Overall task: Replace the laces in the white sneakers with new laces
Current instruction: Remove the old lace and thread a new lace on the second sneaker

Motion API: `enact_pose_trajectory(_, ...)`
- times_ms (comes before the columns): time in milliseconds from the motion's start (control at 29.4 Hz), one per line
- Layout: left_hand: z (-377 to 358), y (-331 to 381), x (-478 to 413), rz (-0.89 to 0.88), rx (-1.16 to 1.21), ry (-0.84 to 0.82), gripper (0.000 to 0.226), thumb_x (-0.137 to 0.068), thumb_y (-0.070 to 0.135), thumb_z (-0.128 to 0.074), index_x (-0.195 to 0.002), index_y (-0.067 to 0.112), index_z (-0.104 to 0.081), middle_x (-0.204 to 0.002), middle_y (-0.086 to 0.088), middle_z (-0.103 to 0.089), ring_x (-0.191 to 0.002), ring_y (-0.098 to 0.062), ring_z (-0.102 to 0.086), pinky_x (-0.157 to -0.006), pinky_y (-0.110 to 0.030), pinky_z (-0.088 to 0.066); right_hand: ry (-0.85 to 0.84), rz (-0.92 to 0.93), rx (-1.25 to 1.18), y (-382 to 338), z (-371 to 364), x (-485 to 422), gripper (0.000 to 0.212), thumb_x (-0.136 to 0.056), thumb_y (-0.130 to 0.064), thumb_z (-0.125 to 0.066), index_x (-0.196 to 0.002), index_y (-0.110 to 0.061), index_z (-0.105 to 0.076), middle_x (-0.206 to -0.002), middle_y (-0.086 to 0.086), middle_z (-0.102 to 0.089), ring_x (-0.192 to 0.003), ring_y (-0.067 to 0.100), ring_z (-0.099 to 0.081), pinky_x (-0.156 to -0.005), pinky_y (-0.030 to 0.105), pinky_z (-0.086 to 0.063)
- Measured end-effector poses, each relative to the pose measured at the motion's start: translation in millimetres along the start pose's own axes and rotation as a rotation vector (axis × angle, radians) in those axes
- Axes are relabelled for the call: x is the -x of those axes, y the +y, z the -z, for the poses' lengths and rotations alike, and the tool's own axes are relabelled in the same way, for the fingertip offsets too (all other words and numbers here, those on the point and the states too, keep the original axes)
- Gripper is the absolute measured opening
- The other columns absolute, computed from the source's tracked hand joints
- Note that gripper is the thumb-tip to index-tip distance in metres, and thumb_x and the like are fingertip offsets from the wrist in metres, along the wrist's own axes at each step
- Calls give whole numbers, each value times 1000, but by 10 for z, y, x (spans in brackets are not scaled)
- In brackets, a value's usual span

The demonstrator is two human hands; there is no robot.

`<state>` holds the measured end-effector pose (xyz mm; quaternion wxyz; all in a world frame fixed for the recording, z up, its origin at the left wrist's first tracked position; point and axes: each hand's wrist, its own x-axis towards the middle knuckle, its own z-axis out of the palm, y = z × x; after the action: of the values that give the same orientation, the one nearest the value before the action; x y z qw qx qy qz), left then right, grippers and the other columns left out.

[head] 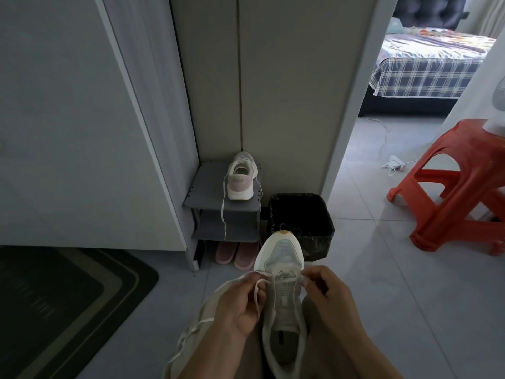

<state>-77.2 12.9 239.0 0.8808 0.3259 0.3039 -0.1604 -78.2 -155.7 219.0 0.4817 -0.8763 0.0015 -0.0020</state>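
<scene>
Person seated; white sneaker (284, 250) lies lengthwise between the legs, toe pointing away, heel opening toward the body.
Left hand (237, 305): grip closed, thumb and fingers pinching a loop of the lace (257, 289) just beside the left eyelet row. The slack lace trails off left and down past the forearm.
Right hand (328, 294): grip closed, fingertips pinched at the right eyelet row, apparently on the lace's other end; the contact is too small to confirm.
Second sneaker (241, 177) sits on the top shelf of the grey shoe rack (207, 184), heel toward the camera, its loose lace hanging over the front edge.
Pink slippers (237, 254) sit under the rack.
Black bin (300, 214) is just beside the rack's right edge, directly beyond the held sneaker's toe.
Dark mat (62, 302) is on the left.
Orange stool (459, 187) stands well apart on the right, with open tiled floor (382, 269) between it and the hands.
</scene>
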Motion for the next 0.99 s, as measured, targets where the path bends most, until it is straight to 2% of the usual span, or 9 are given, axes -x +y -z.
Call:
enact_pose_trajectory(136, -3, -32, 58, -55, -11, 27, 11, -88, 4, -56, -80, -2, -60, -60, -8, -59, -45, -10, -53, -42, -17, -46, 8, 30, -58, -97, 22, -5, 25, -88, -11, -58, -82, -35, -55, -89, -14, -62, -79, -2, -59, -69, 5, -45)
enact_pose_trajectory(272, 38, 15, 81, -543, -538, 252, 10, -82, 9, -65, -73, 4, -66, -60, -5, -60, -55, -13, -55, -50, -18, -46, -42, 133, 4, -269, 0, -34, 21, -88, -12, -59, -84, -32, -58, -89, -15, -58, -78, 0, -56, -70, 6, -44)
enact_pose_trajectory(374, 28, 104, 134, -645, -615, 188, 8, -83, 11, -66, -76, 7, -65, -62, -3, -64, -53, -7, -58, -48, -15, -47, -108, 223, 197, -413, -131, -112, 18, -89, -21, -59, -106, -23, -63, -108, -12, -51, -85, 0, -53, -76, 3, -40)
enact_pose_trajectory(476, 3, 126, 176, -699, -678, 125, 7, -85, 13, -63, -80, 9, -65, -67, -5, -68, -56, -8, -61, -51, -16, -49, -160, 294, 502, -547, -318, -183, 31, -90, -34, -55, -119, -24, -58, -122, -9, -48, -113, 8, -47, -93, 19, -41)
enact_pose_trajectory(544, 18, 137, 187, -751, -711, 110, 6, -87, 13, -61, -82, 14, -65, -70, -5, -68, -57, -9, -61, -51, -15, -48, -128, 308, 562, -629, -369, -215, 25, -92, -35, -50, -110, -23, -61, -115, -6, -52, -110, 11, -49, -87, 26, -45)
enact_pose_trajectory(681, 167, 221, 124, -739, -722, 90, 19, -91, 8, -54, -89, 25, -64, -79, -4, -68, -63, -9, -63, -58, -20, -52, -134, 267, 373, -706, -310, -306, 19, -89, -32, -56, -90, -15, -65, -91, -6, -53, -73, 5, -50, -68, 20, -43)
enact_pose_trajectory(851, 213, 158, -29, -772, -1204, -45, 22, -87, 3, -54, -82, 24, -60, -79, 10, -58, -72, 8, -56, -66, -7, -41, -184, 313, 125, -976, -96, -280, 12, -87, -22, -62, -83, -14, -70, -71, -14, -58, -68, 6, -56, -63, 14, -42)
enact_pose_trajectory(885, 174, 121, -39, -781, -1258, -60, 11, -84, 12, -56, -78, 20, -61, -74, 9, -56, -71, 6, -55, -61, -8, -39, -185, 319, 79, -1047, -62, -266, 12, -87, -20, -62, -82, -13, -70, -69, -15, -59, -68, 5, -57, -63, 13, -43)
enact_pose_trajectory(987, 93, 27, -111, -958, -1417, -44, 38, -75, 47, -50, -68, 12, -63, -67, 5, -57, -69, -11, -54, -62, -24, -40, -215, 291, -131, -1260, 17, -221, 12, -88, -16, -60, -82, -11, -69, -69, -9, -64, -64, 0, -59, -61, 11, -44)
